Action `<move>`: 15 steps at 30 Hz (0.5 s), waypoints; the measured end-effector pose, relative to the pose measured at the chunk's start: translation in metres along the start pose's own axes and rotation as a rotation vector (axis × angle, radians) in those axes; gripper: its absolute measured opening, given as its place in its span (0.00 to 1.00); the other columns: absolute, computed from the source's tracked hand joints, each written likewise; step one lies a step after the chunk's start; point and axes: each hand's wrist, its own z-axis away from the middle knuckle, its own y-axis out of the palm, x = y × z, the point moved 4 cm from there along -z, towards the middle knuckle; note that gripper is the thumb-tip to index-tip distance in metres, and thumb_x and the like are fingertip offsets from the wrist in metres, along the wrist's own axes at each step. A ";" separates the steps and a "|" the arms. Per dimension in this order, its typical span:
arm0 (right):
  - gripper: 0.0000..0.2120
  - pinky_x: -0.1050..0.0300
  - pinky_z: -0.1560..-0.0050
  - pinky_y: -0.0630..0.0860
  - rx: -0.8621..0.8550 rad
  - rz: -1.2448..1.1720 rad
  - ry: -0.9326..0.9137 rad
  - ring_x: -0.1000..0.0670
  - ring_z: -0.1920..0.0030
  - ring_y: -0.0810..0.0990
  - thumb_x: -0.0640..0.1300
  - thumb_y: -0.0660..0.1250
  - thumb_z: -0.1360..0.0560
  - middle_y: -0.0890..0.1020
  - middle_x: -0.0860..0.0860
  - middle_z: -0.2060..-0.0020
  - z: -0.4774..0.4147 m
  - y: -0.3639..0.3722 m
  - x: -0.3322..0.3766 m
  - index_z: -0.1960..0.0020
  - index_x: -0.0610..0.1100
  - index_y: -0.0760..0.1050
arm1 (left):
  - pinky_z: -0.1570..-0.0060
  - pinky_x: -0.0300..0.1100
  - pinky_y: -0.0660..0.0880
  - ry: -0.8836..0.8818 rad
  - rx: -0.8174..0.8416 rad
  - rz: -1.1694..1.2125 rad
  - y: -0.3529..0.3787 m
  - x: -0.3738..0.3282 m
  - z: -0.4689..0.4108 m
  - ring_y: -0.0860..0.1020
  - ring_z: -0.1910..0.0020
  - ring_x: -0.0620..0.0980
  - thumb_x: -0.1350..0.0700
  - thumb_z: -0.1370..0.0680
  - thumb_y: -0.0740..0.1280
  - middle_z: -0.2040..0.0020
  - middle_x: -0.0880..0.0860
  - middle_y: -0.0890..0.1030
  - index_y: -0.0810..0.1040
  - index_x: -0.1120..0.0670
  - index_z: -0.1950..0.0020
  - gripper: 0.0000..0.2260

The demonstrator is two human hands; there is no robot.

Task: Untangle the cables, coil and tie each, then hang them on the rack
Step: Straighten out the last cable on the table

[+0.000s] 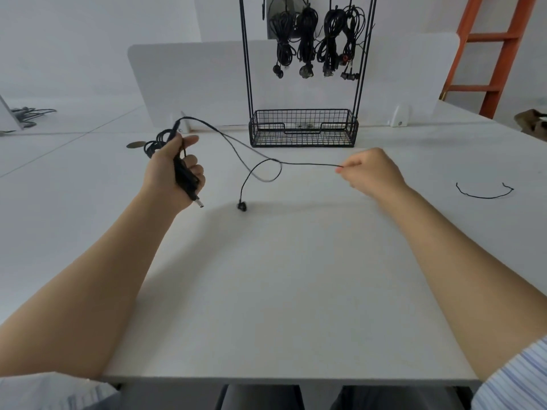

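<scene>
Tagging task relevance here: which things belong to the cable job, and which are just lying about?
Job: cable, coiled end gripped by left hand, strand pinched by right hand; short wire, probably a tie; rack; hung coils.
Lying about: ladder; divider; far-left cables; disc; brown thing at right edge.

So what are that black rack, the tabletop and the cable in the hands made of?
Rack: looks like thin metal wire with a matte black coating; its basket is an open grid. Tabletop: smooth matte white board, probably laminate, judging by its thin flat front edge. Cable: black and limp, likely plastic or rubber sheathing, with a shiny metal plug tip.
</scene>
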 end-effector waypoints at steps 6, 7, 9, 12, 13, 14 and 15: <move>0.24 0.58 0.30 0.54 0.143 -0.074 -0.263 0.49 0.28 0.58 0.35 0.59 0.26 0.64 0.47 0.30 0.025 0.021 0.043 0.30 0.42 0.64 | 0.77 0.33 0.61 0.466 0.065 -0.872 0.031 -0.013 0.029 0.63 0.81 0.40 0.56 0.22 0.63 0.73 0.51 0.68 0.76 0.52 0.64 0.11; 0.25 0.61 0.31 0.53 0.209 -0.221 -0.301 0.52 0.28 0.58 0.38 0.60 0.25 0.63 0.49 0.29 0.033 0.024 0.053 0.28 0.43 0.61 | 0.78 0.34 0.60 0.504 0.093 -0.931 0.037 -0.011 0.034 0.63 0.82 0.41 0.56 0.22 0.63 0.73 0.51 0.68 0.75 0.52 0.66 0.11; 0.26 0.63 0.34 0.57 0.306 -0.357 -0.353 0.56 0.31 0.62 0.42 0.63 0.24 0.65 0.53 0.31 0.046 0.030 0.064 0.28 0.46 0.61 | 0.73 0.39 0.61 0.586 0.145 -1.083 0.045 -0.007 0.042 0.64 0.78 0.45 0.55 0.23 0.65 0.76 0.50 0.67 0.72 0.55 0.69 0.14; 0.07 0.63 0.51 0.67 0.302 -0.367 -0.360 0.60 0.53 0.72 0.43 0.65 0.25 0.73 0.53 0.46 0.056 0.039 0.069 0.47 0.49 0.75 | 0.70 0.43 0.58 0.622 0.198 -1.216 0.051 0.001 0.050 0.61 0.73 0.51 0.54 0.23 0.65 0.75 0.52 0.65 0.64 0.55 0.70 0.18; 0.03 0.60 0.55 0.69 0.291 -0.416 -0.332 0.58 0.58 0.73 0.42 0.65 0.25 0.76 0.52 0.52 0.055 0.040 0.068 0.56 0.48 0.77 | 0.72 0.42 0.59 0.602 0.204 -1.187 0.051 0.001 0.048 0.62 0.74 0.50 0.54 0.23 0.65 0.74 0.52 0.65 0.64 0.55 0.70 0.18; 0.08 0.55 0.57 0.71 0.297 -0.494 -0.295 0.55 0.61 0.74 0.41 0.64 0.24 0.79 0.50 0.59 0.053 0.041 0.066 0.62 0.46 0.76 | 0.74 0.39 0.60 0.571 0.218 -1.125 0.050 -0.001 0.047 0.62 0.76 0.47 0.55 0.23 0.65 0.73 0.52 0.65 0.64 0.54 0.69 0.17; 0.11 0.51 0.60 0.73 0.329 -0.623 -0.242 0.52 0.65 0.75 0.40 0.62 0.24 0.79 0.50 0.68 0.051 0.040 0.064 0.65 0.44 0.75 | 0.77 0.36 0.60 0.531 0.254 -1.039 0.049 -0.002 0.044 0.63 0.78 0.44 0.56 0.23 0.65 0.73 0.52 0.66 0.65 0.55 0.69 0.16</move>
